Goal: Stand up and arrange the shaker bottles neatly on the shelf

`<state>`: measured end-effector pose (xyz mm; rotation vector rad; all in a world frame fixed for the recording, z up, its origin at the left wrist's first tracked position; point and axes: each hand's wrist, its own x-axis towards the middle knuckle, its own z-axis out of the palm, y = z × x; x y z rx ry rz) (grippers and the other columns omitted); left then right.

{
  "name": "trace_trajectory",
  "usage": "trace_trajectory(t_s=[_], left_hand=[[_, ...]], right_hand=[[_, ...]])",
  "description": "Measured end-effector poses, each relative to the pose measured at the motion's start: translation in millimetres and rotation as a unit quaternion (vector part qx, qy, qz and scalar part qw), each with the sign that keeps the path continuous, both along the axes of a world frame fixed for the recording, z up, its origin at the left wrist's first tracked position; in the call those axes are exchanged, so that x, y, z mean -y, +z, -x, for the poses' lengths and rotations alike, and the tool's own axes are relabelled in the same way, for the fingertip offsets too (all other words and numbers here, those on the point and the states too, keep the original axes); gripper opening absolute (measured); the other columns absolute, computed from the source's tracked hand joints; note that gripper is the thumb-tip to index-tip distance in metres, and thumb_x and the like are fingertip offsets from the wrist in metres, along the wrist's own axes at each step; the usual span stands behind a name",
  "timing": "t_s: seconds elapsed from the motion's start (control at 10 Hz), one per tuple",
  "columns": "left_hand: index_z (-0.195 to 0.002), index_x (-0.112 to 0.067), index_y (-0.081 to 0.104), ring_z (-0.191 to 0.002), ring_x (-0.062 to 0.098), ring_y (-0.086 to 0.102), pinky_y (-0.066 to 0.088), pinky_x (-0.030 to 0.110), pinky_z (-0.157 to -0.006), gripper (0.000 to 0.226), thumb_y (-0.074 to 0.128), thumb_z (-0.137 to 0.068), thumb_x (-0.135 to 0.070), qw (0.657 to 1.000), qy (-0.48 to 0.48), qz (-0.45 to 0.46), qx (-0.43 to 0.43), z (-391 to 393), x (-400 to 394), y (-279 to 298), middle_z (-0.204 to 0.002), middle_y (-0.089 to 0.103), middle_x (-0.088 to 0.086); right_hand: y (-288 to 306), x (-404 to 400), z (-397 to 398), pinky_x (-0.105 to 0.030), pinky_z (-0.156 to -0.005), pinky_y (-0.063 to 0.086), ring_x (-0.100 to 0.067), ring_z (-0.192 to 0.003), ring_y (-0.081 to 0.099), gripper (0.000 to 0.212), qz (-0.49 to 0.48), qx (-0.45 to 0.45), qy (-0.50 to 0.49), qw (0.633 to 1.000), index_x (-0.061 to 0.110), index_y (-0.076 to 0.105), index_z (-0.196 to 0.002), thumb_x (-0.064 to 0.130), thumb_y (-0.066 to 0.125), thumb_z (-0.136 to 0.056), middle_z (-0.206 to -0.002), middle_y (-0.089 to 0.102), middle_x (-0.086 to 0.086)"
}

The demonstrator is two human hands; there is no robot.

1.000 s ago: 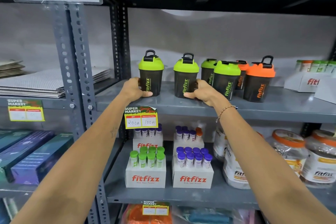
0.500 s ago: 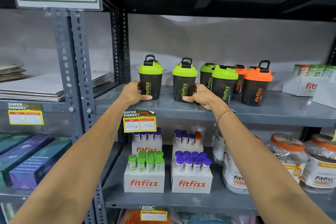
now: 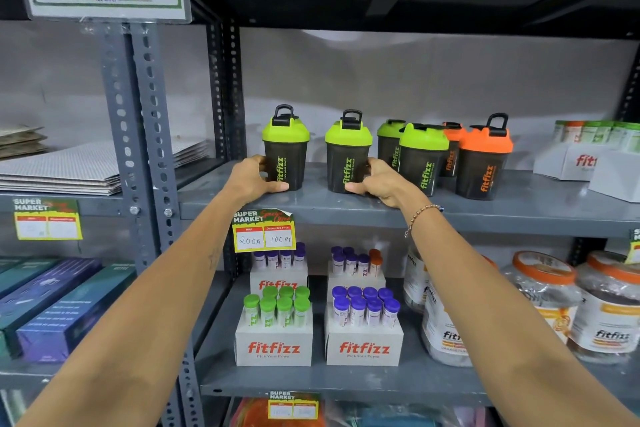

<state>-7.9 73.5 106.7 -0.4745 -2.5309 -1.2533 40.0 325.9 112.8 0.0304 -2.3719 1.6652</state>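
Several dark shaker bottles stand upright on the grey shelf (image 3: 381, 215). My left hand (image 3: 254, 180) grips the base of the leftmost green-lidded shaker (image 3: 287, 152). My right hand (image 3: 379, 180) wraps the lower right side of the second green-lidded shaker (image 3: 346, 156). To the right stand two more green-lidded shakers, one in front (image 3: 420, 156) and one behind (image 3: 389, 142). Further right, an orange-lidded shaker (image 3: 483, 163) stands in front of another orange one (image 3: 450, 149), which is mostly hidden.
White fitfizz boxes (image 3: 585, 158) sit at the shelf's right end. A grey upright post (image 3: 138, 135) bounds the left side. A price tag (image 3: 265, 232) hangs from the shelf edge. Below are tube boxes (image 3: 275, 347) and large jars (image 3: 543, 291).
Both hands have stayed on their shakers; the two shakers sit a little closer to the shelf's front. The camera has tilted slightly upward.
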Motion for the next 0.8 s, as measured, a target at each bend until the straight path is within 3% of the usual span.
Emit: trace_trajectory(t_s=[0.5, 0.8], left_hand=[[-0.131, -0.004, 0.050, -0.115, 0.027, 0.059, 0.045, 0.039, -0.101, 0.074, 0.084, -0.070, -0.030, 0.999, 0.021, 0.012, -0.029, -3.3, -4.5, -2.1, -0.129, 0.061, 0.011], [-0.136, -0.004, 0.045, -0.121, 0.029, 0.055, 0.041, 0.041, -0.105, 0.079, 0.081, -0.072, -0.033, 1.000, 0.018, 0.016, -0.004, -5.7, -1.7, -0.9, -0.135, 0.056, 0.011]], right_hand=[[0.6, 0.7, -2.3, -0.041, -0.109, 0.042, -0.026, -0.123, 0.056, 0.050, -0.009, 0.004, 0.007, 1.000, 0.003, 0.050, -0.129, -0.011, 0.063, -0.083, -0.132, 0.060, -0.015], [1.9, 3.5, -12.0, -0.040, -0.105, 0.045, -0.027, -0.124, 0.056, 0.055, -0.029, 0.010, -0.006, 1.000, 0.003, 0.045, -0.133, -0.007, 0.066, -0.083, -0.135, 0.058, -0.015]])
